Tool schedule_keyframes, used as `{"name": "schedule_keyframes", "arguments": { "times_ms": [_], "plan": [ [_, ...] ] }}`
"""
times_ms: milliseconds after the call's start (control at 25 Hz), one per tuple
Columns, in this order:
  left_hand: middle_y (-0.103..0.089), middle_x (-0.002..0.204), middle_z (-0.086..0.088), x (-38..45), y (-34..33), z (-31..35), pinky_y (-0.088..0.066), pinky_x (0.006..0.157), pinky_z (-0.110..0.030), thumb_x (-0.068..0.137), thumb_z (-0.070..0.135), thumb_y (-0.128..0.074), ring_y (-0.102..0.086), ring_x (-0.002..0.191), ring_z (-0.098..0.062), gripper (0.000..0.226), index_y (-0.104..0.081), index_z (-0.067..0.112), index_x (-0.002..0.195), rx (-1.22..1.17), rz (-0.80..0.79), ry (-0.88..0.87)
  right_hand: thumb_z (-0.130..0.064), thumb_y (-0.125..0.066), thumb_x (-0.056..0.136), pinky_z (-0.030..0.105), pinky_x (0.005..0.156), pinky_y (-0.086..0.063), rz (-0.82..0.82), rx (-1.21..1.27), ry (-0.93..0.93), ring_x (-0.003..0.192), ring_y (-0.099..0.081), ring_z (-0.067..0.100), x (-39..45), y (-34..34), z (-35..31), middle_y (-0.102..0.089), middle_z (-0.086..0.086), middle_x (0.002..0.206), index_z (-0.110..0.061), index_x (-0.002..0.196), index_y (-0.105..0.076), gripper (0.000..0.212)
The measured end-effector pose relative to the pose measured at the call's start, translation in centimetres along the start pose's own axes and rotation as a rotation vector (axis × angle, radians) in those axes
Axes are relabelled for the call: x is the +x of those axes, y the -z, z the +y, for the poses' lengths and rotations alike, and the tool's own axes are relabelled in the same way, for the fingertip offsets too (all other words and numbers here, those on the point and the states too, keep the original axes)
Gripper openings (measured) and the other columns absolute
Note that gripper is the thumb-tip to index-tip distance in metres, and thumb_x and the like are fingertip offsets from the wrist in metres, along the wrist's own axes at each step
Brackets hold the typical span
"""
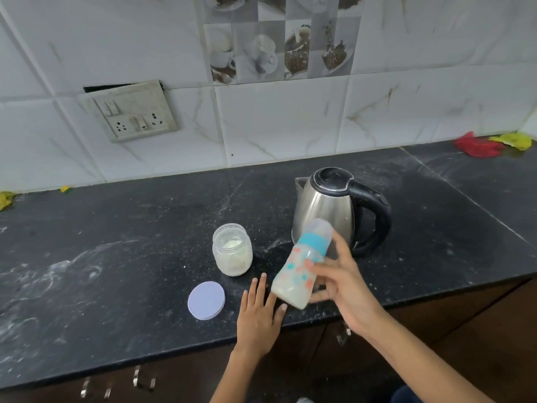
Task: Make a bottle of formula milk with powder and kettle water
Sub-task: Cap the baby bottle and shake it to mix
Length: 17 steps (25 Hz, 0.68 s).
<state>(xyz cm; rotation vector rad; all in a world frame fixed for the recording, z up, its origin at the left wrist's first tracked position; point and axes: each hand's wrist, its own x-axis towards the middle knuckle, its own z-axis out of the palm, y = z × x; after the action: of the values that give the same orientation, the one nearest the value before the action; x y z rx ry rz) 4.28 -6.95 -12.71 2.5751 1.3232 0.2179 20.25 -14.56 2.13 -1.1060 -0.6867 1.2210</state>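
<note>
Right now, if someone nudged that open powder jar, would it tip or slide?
The powder jar looks squat and wide-based, so it would probably slide on the smooth counter rather than tip. It seems only partly filled, so likely light. Its lid lies apart, so a hard knock could spill powder.

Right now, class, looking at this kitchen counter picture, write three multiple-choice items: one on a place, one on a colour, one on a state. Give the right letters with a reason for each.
1. Where does the round lid lie?
A. On the jar
B. On the counter, left of the left hand
C. Behind the kettle

2. What colour is the bottle's collar?
A. Turquoise
B. Red
C. Black

3. How is the bottle held?
A. Standing on the counter
B. Lying flat
C. Tilted in the right hand

Answers:
1 B: the lid rests flat on the counter, apart from the open jar and beside the left hand.
2 A: a turquoise band rings the neck.
3 C: the right hand grips it slanted, in front of the kettle.
</note>
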Motion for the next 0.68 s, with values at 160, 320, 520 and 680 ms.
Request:
{"name": "schedule_keyframes", "arguments": {
  "times_ms": [160,320,520,680],
  "plan": [
    [0.008,0.16,-0.001,0.2,0.1,0.2,0.005,0.118,-0.038,0.1,0.048,-0.021,0.011,0.147,-0.022,0.056,-0.001,0.031,0.15,0.003,-0.015,0.003,-0.019,-0.077,0.074,0.051,0.068,-0.059,0.069,0.022,0.022,0.103,-0.071,0.028,0.2,0.4,-0.8,-0.067,0.006,0.121,-0.046,0.137,-0.039,0.078],
    [0.009,0.16,-0.001,0.3,-0.1,-0.3,0.006,0.118,-0.037,0.1,0.047,-0.021,0.012,0.147,-0.022,0.056,-0.002,0.031,0.15,0.007,-0.029,-0.015,-0.019,-0.08,0.072,0.049,0.067,-0.06,0.031,-0.028,0.011,0.101,-0.071,0.027,0.1,0.0,0.0,-0.07,0.004,0.117,-0.044,0.136,-0.04,0.08],
    [0.007,0.161,-0.001,0.2,-0.1,-0.2,0.007,0.118,-0.037,0.1,0.044,-0.026,0.012,0.147,-0.022,0.058,-0.002,0.028,0.151,0.005,-0.047,-0.018,-0.024,-0.083,0.068,0.052,0.069,-0.06,-0.032,-0.055,-0.057,0.103,-0.071,0.029,-0.1,-0.5,0.5,-0.071,0.004,0.116,-0.049,0.134,-0.039,0.084],
    [0.012,0.16,0.0,0.3,0.3,-0.1,0.007,0.118,-0.038,0.1,0.049,-0.019,0.015,0.146,-0.021,0.057,0.002,0.032,0.149,-0.01,-0.044,-0.013,-0.016,-0.075,0.076,0.048,0.067,-0.06,0.115,0.023,0.037,0.102,-0.071,0.028,1.0,0.6,-0.6,-0.068,0.003,0.119,-0.043,0.138,-0.038,0.077]
  ]
}}
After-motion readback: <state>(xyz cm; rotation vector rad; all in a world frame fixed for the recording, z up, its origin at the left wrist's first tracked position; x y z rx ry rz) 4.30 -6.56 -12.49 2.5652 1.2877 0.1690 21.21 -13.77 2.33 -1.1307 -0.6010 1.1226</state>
